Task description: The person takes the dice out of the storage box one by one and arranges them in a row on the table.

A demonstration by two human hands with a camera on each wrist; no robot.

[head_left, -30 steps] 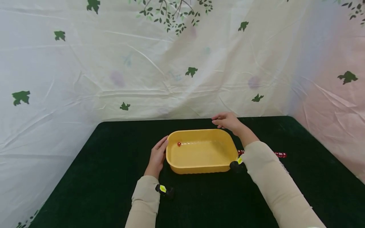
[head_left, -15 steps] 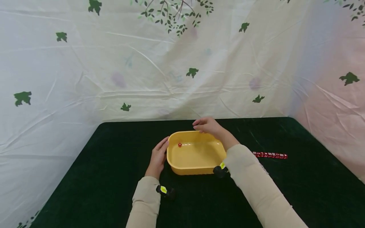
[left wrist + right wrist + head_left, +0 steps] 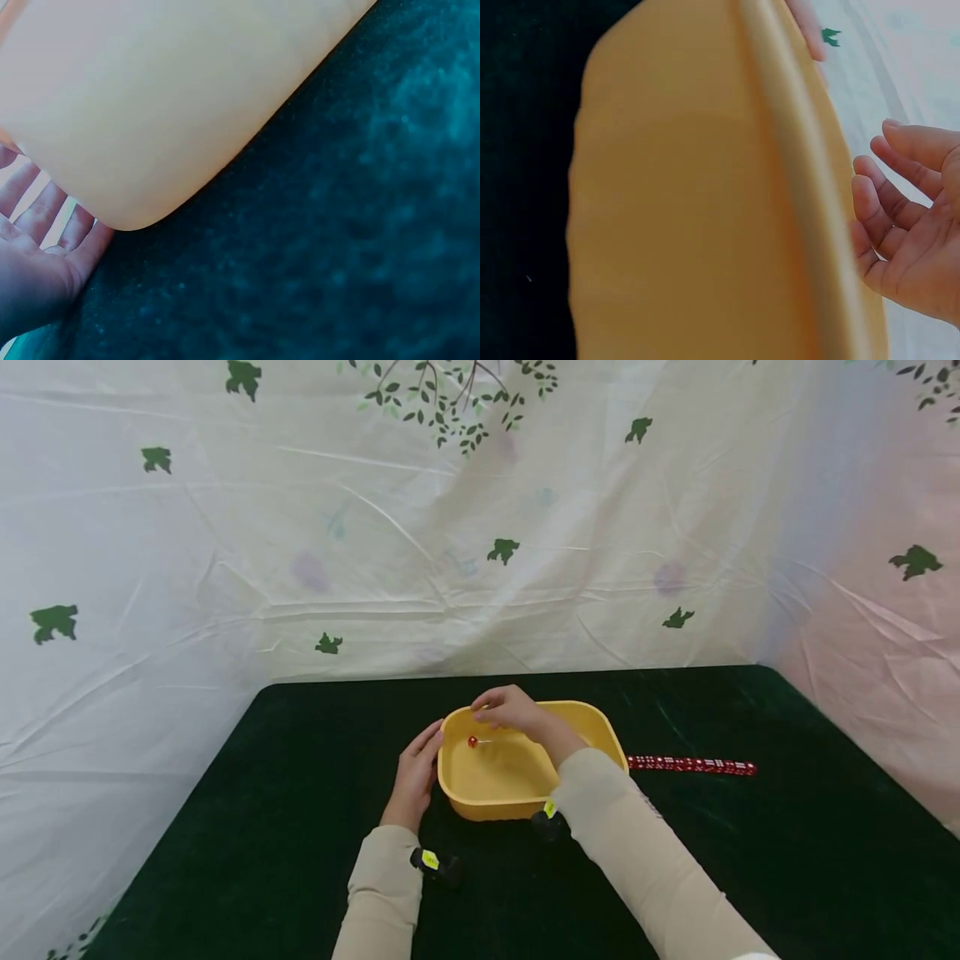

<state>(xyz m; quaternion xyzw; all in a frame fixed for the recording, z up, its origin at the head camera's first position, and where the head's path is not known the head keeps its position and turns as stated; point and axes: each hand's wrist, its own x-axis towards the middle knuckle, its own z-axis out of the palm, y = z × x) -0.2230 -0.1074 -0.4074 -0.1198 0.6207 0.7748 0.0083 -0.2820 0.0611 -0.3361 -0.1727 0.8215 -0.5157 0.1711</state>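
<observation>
A yellow plastic basin (image 3: 517, 810) sits on the dark green cloth. Inside it, near the back left, lies a small red die (image 3: 472, 742). My left hand (image 3: 411, 777) rests against the basin's left side, its fairly straight fingers (image 3: 45, 210) touching the wall in the left wrist view. Over the basin's back left part hovers my right hand (image 3: 513, 710), fingers loosely bent. Seen from the right wrist, the right hand (image 3: 915, 217) has thumb and fingers apart, with nothing visible between them.
To the right of the basin, a straight row of red dice with white dots (image 3: 690, 765) lies on the green cloth (image 3: 247, 827). A white curtain (image 3: 420, 527) with printed green leaves hangs behind the table and along its sides.
My right hand has moved left, from beyond the basin's back right corner to over its back left part. The left hand, basin and die in it stay put.
</observation>
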